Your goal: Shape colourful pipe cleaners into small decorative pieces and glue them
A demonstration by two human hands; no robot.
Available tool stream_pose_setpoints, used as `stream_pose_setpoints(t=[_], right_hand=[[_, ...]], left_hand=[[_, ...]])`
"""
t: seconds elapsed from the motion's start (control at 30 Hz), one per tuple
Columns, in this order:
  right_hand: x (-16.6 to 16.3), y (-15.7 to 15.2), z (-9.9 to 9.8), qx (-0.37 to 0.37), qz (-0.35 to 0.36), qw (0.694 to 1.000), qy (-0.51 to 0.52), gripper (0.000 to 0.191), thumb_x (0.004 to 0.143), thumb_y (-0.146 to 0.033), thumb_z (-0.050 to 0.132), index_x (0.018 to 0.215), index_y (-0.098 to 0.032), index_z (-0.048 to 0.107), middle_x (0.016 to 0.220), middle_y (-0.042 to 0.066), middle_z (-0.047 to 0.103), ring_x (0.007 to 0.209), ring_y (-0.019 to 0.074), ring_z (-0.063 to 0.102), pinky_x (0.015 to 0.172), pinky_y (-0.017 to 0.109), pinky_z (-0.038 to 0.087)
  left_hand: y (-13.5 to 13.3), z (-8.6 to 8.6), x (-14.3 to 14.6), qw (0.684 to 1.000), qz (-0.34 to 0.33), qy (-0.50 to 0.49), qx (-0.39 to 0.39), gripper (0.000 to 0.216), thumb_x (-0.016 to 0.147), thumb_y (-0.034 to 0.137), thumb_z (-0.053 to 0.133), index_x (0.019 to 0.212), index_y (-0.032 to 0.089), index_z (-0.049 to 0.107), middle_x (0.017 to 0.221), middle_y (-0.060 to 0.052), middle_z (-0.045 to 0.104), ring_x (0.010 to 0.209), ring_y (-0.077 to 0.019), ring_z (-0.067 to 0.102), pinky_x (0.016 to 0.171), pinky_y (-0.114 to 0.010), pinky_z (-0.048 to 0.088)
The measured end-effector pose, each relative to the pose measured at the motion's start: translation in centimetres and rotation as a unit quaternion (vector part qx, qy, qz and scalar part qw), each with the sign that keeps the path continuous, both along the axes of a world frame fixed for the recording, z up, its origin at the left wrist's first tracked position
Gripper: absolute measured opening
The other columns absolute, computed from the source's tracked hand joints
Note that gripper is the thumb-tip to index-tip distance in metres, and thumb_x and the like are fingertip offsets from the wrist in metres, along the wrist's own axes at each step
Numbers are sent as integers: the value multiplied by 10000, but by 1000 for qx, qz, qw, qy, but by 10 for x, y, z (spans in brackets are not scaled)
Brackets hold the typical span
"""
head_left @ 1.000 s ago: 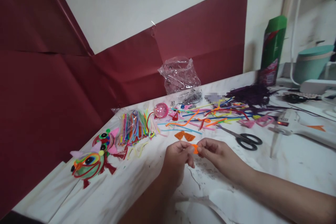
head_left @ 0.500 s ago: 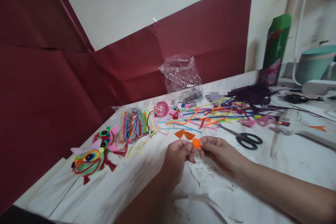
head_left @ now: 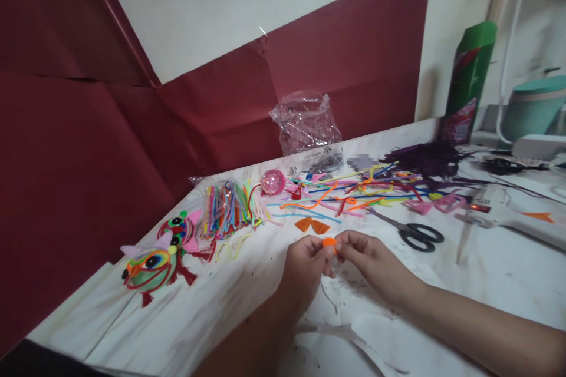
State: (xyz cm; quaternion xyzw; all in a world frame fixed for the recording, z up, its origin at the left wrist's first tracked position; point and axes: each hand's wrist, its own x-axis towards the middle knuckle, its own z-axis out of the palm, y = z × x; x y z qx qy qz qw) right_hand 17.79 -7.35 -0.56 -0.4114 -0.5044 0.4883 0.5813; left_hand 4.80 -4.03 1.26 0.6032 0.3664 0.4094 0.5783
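Note:
Between the fingertips of both hands is a small, round orange piece (head_left: 329, 242), too small to make out its material. My left hand (head_left: 305, 265) pinches it from the left, and my right hand (head_left: 365, 256) has thumb and fingers closed at its right edge. Just beyond the hands, two orange-brown triangular pieces (head_left: 312, 224) lie side by side on the white table (head_left: 247, 312). To the right of my right hand rest black-handled scissors (head_left: 418, 235), their blades pointing away to the left.
Decorated fish-like crafts (head_left: 152, 265) with red tassels sit at the left. Behind lie bundled pipe cleaners (head_left: 230, 209), a clear pink ball (head_left: 273, 181) and loose pipe cleaners (head_left: 354, 194). A white glue gun (head_left: 508, 218) with a lit red light lies right, near purple threads (head_left: 424, 162). Cut paper (head_left: 345, 336) lies in front.
The orange piece has tilted and shows a flatter outline. My fingers have drawn closer together around it. The view has shifted slightly; the things on the table stay in place.

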Motion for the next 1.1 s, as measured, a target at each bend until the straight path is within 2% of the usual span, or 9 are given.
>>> stream_pose_setpoints(t=[0.13, 0.37, 0.63, 0.77, 0.9, 1.1], right_hand=[[1, 0, -1, 2, -9, 999, -47, 239, 774, -398, 541, 687, -175, 532, 611, -19, 570, 606, 132, 527, 598, 258, 396], [-1, -2, 4, 7, 41, 998, -55, 324, 779, -489, 510, 701, -175, 531, 653, 14, 605, 667, 158, 561, 630, 269, 418], [4, 0, 3, 4, 41, 997, -60, 279, 782, -435, 524, 711, -168, 558, 681, 5, 599, 684, 152, 555, 665, 270, 419], [4, 0, 3, 7, 29, 997, -74, 248, 781, -401, 532, 713, -166, 566, 663, -12, 571, 632, 131, 518, 615, 251, 397], [5, 1, 3, 6, 20, 996, -83, 261, 786, -410, 528, 719, -161, 567, 656, -11, 562, 624, 128, 507, 600, 252, 387], [6, 2, 3, 0, 34, 997, -76, 263, 793, -404, 523, 719, -155, 566, 661, -3, 579, 630, 132, 526, 614, 259, 400]], left_hand=[[0, 2, 0, 1000, 4, -19, -7, 150, 654, 267, 602, 626, 140, 526, 415, 66, 426, 411, -75, 409, 496, -241, 399], [6, 2, -6, 1000, -27, -8, 0, 158, 633, 275, 599, 607, 152, 503, 416, 74, 392, 416, -77, 410, 480, -229, 346], [11, 2, -7, 998, -51, -34, -21, 164, 623, 277, 609, 621, 141, 518, 434, 58, 426, 426, -64, 363, 482, -218, 270], [14, 0, -9, 996, -69, -38, -33, 162, 634, 260, 611, 634, 125, 523, 462, 39, 463, 434, -56, 348, 482, -215, 232], [15, -3, -10, 997, -55, -46, -32, 148, 643, 241, 611, 648, 122, 524, 468, 38, 463, 453, -61, 360, 494, -216, 229], [16, -3, -10, 993, -79, -65, -50, 147, 646, 234, 623, 659, 116, 536, 482, 27, 477, 474, -71, 387, 530, -226, 267]])
